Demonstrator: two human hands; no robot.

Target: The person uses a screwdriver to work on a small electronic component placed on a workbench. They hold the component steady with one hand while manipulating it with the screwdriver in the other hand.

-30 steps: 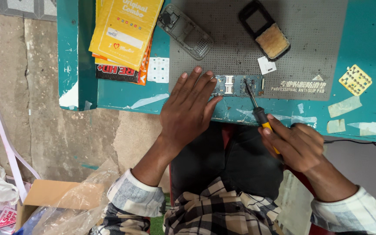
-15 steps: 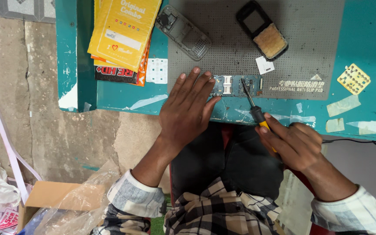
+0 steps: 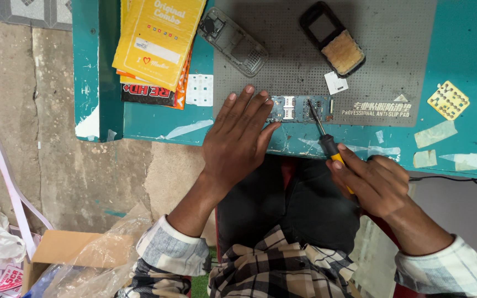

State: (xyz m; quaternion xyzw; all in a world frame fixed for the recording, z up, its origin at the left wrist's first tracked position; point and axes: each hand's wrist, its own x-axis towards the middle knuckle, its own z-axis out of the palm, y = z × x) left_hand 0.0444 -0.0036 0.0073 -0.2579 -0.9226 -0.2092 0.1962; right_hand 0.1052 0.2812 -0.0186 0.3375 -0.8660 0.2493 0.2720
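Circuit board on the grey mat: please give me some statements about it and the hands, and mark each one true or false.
1. The left hand lies flat, pressing on the circuit board. True.
2. The right hand holds a hammer. False: it holds a screwdriver with a black and yellow handle.
3. The screwdriver tip rests on the circuit board. True.
4. The phone frame lies under the left hand. False: it lies apart, farther up the grey mat.
5. The yellow packets lie on the floor. False: they lie on the teal table.
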